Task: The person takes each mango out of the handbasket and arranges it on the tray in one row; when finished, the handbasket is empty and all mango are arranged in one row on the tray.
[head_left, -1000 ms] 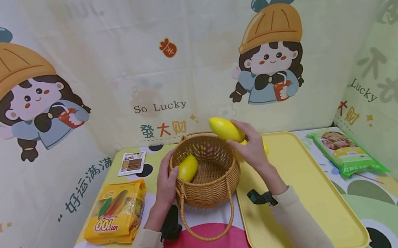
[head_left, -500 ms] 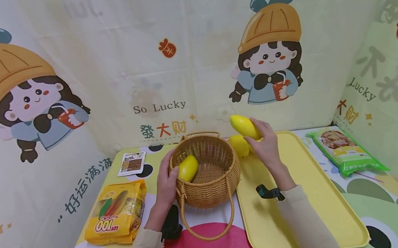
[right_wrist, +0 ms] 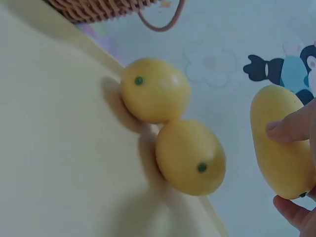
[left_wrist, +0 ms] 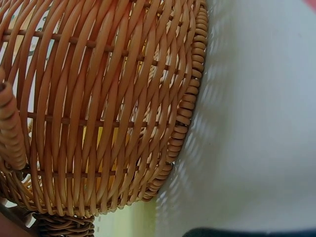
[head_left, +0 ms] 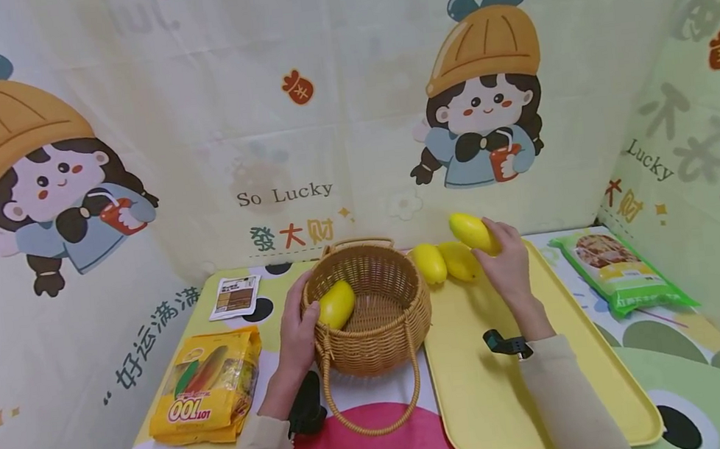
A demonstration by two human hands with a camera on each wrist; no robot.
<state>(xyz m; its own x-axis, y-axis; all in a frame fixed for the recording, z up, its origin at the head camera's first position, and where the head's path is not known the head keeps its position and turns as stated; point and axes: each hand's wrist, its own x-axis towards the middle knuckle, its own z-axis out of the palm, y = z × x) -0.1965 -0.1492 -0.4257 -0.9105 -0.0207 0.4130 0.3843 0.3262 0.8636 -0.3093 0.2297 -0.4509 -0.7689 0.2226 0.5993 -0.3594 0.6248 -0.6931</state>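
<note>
Currently, my right hand [head_left: 504,263] pinches one yellow fruit [head_left: 473,233] between thumb and fingers, raised clear of the yellow tray [head_left: 480,403] near its far end. My left hand [head_left: 295,328] holds the left side of the wicker basket [head_left: 374,352], thumb at the rim. A second fruit [head_left: 337,305] lies inside the basket, at its left side. A third fruit [head_left: 430,264] and a fourth fruit [head_left: 460,261] touch each other at the tray's far edge.
</note>
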